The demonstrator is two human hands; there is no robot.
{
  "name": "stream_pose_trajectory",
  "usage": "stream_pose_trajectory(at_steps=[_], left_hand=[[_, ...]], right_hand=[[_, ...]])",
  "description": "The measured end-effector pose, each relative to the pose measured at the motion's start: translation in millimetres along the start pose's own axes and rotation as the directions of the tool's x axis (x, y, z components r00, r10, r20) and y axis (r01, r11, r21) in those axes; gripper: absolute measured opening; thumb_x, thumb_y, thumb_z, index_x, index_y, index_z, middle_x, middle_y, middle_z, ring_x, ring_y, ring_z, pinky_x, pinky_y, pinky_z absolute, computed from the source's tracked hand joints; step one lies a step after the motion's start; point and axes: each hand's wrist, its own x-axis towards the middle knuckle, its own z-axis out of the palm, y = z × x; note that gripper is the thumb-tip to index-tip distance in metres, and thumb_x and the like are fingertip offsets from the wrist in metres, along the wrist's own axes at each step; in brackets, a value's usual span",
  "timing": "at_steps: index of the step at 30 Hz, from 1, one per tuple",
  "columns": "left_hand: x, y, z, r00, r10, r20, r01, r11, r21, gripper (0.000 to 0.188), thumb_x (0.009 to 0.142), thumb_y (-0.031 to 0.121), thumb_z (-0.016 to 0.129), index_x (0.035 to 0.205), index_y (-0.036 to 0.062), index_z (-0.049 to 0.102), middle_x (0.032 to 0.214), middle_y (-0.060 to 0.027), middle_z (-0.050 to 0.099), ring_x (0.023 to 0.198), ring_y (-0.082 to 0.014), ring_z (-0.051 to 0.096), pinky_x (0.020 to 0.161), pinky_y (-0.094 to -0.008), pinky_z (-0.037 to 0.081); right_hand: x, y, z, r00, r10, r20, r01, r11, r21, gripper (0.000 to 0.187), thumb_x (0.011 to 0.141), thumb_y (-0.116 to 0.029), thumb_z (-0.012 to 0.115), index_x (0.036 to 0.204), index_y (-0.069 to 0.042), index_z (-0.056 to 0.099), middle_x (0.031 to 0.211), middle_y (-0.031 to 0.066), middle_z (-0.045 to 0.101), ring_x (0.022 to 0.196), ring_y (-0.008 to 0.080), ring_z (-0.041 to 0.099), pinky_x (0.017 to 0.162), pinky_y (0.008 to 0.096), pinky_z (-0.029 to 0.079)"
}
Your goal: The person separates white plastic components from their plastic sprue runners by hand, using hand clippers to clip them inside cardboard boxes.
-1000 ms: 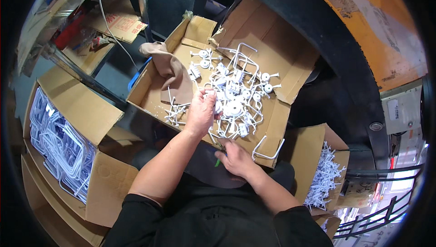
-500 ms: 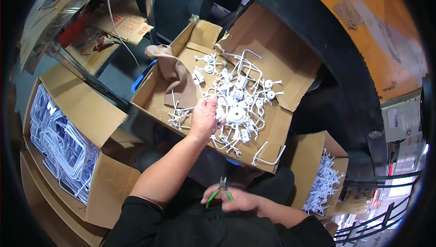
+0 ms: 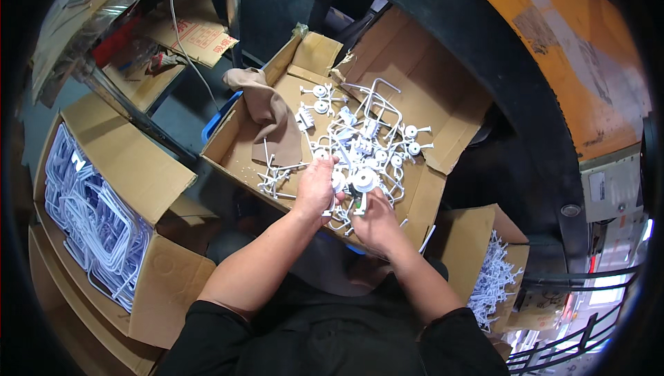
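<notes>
Both hands are close together over the near side of a shallow cardboard box (image 3: 422,203) holding a pile of white plastic parts (image 3: 363,144). My left hand (image 3: 317,186) is closed on a white plastic part (image 3: 338,181) with a round disc end. To its right, my right hand (image 3: 377,220) is wrapped round the cutting pliers; a bit of their green handle (image 3: 360,204) shows, and the jaws are hidden. A larger white round part (image 3: 364,180) shows just beyond the right hand's fingers. I cannot tell whether the pliers touch a part.
A brown cloth (image 3: 266,109) drapes over the box's left side. White bent rods fill a carton (image 3: 173,286) on the left. Small white scraps (image 3: 494,279) lie in a carton (image 3: 446,237) on the right. A dark curved machine frame (image 3: 532,99) rises beyond.
My right hand has moved up and forward from my lap with the pliers, to beside my left hand. The left hand stays over the box, closed on the part.
</notes>
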Motion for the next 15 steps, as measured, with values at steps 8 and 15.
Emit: stream_pose_trajectory(at_steps=[8, 15], left_hand=[[7, -4, -2, 0.999, 0.017, -0.051, -0.019, 0.999, -0.04, 0.026, 0.1, 0.033, 0.046, 0.101, 0.0089, 0.053, 0.071, -0.0013, 0.054, 0.042, -0.0077, 0.047, 0.033, -0.0198, 0.038], [9, -5, 3, 0.986, 0.167, -0.027, -0.165, 0.984, 0.071, 0.024, 0.101, 0.029, 0.043, 0.098, 0.0071, 0.052, 0.072, -0.0011, 0.053, 0.046, -0.0074, 0.045, 0.038, -0.0219, 0.039]], right_hand=[[13, -23, 5, 0.974, -0.219, -0.051, 0.216, 0.975, -0.053, 0.03, 0.086, -0.014, 0.06, 0.111, 0.001, 0.054, 0.106, 0.0249, 0.057, 0.102, 0.042, 0.055, 0.086, 0.0489, 0.046], [8, -24, 4, 0.981, -0.163, -0.108, 0.17, 0.984, 0.055, 0.02, 0.091, -0.019, 0.058, 0.098, 0.0, 0.06, 0.083, 0.0258, 0.063, 0.083, 0.0415, 0.062, 0.072, 0.0479, 0.049]])
